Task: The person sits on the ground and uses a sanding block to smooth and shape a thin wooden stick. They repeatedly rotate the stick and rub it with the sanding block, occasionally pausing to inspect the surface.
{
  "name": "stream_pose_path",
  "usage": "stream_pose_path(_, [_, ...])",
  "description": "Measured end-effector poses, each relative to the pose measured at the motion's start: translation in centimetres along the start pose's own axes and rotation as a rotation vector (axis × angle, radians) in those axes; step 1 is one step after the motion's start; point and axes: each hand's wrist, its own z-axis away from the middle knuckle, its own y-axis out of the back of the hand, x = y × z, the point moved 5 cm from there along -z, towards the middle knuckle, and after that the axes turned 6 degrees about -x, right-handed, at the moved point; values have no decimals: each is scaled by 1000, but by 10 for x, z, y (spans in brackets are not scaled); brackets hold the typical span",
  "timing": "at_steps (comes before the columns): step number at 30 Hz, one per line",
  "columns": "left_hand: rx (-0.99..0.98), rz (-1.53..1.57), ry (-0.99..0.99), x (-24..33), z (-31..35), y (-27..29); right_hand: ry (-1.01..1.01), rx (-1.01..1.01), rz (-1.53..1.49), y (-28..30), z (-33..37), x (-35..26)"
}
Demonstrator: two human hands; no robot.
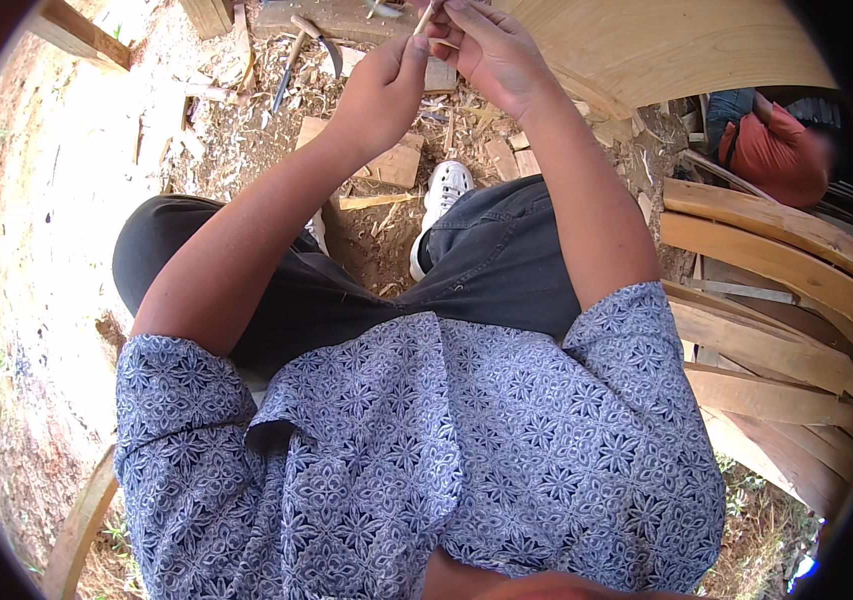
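Note:
At the top edge, a thin wooden stick (426, 17) rises out of my left hand (383, 92), whose fingers are closed round its lower part with the thumb along it. My right hand (491, 58) is just to the right, its thumb and fingers bent in and meeting at the stick's upper end. The frame cuts off the tips there, so the exact contact is partly hidden. On the ground left of my hands lie a sickle (332, 58) with a curved dark blade and a narrow blade tool (284, 85) with a wooden handle.
Wood chips (216, 125) and offcuts (393, 160) cover the ground round my shoes (446, 185). A broad wooden panel (686, 50) spans the upper right. Curved planks (761, 335) are stacked at my right. Beyond them is another person in an orange-red shirt (771, 155).

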Motion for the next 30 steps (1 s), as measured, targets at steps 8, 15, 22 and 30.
stream_pose_path(8, [6,-41,-33,7,6,-6,14,-10,67,-4,-2,0])
stream_pose_path(15, [-34,-100,56,3,7,-10,65,146,202,-3,-6,3])
stream_pose_path(22, [-20,106,-4,2,3,-6,118,187,185,-12,-4,7])
stream_pose_path(30, [-180,469,98,28,4,-7,256,338,328,-50,9,-1])
